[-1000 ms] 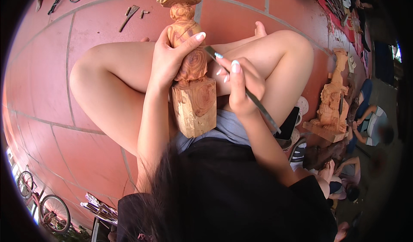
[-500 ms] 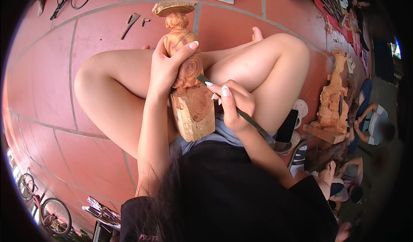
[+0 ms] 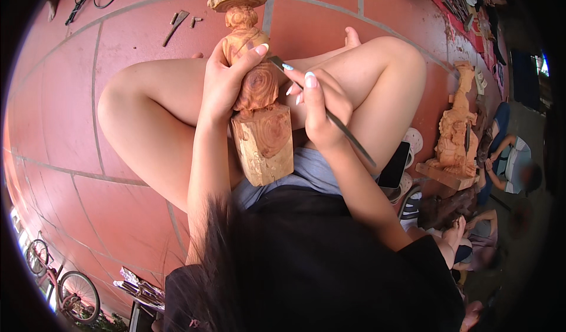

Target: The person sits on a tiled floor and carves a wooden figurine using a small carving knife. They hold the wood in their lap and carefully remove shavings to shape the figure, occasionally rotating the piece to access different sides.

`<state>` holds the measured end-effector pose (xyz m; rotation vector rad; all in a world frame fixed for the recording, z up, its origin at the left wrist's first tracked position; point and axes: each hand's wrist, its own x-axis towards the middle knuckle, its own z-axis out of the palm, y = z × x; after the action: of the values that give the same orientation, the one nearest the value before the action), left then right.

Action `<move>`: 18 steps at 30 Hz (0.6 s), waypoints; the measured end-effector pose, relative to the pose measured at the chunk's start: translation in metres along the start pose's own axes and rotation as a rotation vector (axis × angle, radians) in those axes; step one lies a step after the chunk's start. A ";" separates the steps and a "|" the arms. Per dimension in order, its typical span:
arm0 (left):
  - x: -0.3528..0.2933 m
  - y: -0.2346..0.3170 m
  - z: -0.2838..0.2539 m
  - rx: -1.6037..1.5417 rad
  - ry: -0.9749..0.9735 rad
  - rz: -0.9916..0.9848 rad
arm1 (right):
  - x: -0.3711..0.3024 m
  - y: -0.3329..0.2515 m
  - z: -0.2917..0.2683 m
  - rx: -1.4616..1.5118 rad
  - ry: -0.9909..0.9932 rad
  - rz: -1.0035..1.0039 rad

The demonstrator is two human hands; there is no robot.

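Observation:
Between my bent legs stands a partly carved wooden figure (image 3: 258, 87), rounded in the middle, with a flat disc-like top and a square, rough block at its near end. My left hand (image 3: 227, 78) is wrapped around its left side, thumb across the front. In my right hand (image 3: 321, 105) is a slim, dark metal carving chisel (image 3: 348, 134), pinched with the fingers along it. Its tip lies at the figure's right edge, near my left thumb; whether it touches the wood I cannot tell.
On the red tiled floor beyond lie a small tool (image 3: 175, 28) and short brown pieces. To the right are a phone (image 3: 394, 166), shoes (image 3: 411, 205) and a larger wooden carving (image 3: 457, 131). Other people sit at far right. A bicycle (image 3: 76, 296) stands at lower left.
My right hand has shifted the chisel up along the figure's right side, from its lower bulge to near my left thumb. My left hand keeps its hold.

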<state>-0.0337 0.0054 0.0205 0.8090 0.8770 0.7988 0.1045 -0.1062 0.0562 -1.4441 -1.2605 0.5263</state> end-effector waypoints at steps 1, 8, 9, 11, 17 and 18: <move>0.000 -0.002 -0.002 -0.007 0.006 0.013 | -0.009 -0.004 0.000 -0.016 -0.025 0.003; 0.007 -0.002 0.000 -0.009 -0.019 0.009 | 0.018 -0.002 0.001 -0.067 0.026 -0.139; 0.004 -0.005 -0.001 -0.014 -0.003 0.001 | 0.019 -0.002 0.002 -0.045 0.006 -0.107; 0.006 -0.004 -0.002 -0.029 0.021 0.016 | 0.007 -0.006 0.001 -0.085 -0.081 -0.113; 0.010 -0.009 0.002 -0.001 0.015 0.006 | 0.013 -0.008 0.002 -0.131 -0.032 -0.254; 0.010 -0.011 -0.003 -0.047 0.002 0.001 | 0.017 -0.009 0.006 -0.133 -0.027 -0.213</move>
<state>-0.0295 0.0095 0.0066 0.7676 0.8568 0.8180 0.1014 -0.0894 0.0679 -1.3940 -1.4735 0.3243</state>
